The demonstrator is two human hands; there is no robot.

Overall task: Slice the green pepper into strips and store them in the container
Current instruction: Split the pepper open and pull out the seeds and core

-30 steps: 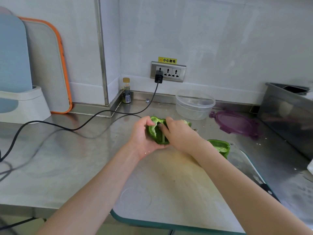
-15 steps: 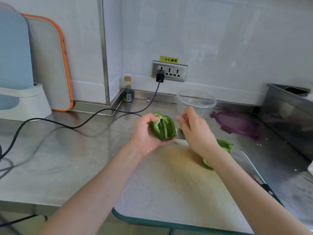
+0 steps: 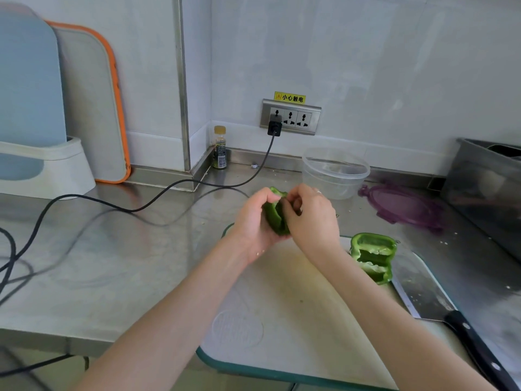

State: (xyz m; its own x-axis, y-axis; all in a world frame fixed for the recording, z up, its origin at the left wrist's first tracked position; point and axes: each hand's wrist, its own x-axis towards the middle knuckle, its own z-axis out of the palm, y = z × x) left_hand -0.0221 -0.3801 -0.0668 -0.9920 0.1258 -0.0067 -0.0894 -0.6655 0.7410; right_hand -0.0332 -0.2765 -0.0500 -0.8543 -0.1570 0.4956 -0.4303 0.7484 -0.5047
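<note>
1. Your left hand (image 3: pixel 255 221) grips a pepper half (image 3: pixel 276 218); your right hand (image 3: pixel 311 215) pinches into it.
2. The other half (image 3: pixel 373 256) lies on the cutting board (image 3: pixel 282 292).
3. The container (image 3: pixel 335 172) stands at the steel desk's (image 3: pixel 112 263) back edge, by the tiled wall.

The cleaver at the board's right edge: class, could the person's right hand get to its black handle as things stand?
Probably yes, once freed. The right hand is busy picking at the pepper half held by the left hand. The cleaver lies on its side, handle toward the person, with only the other pepper half beside the blade tip.
</note>
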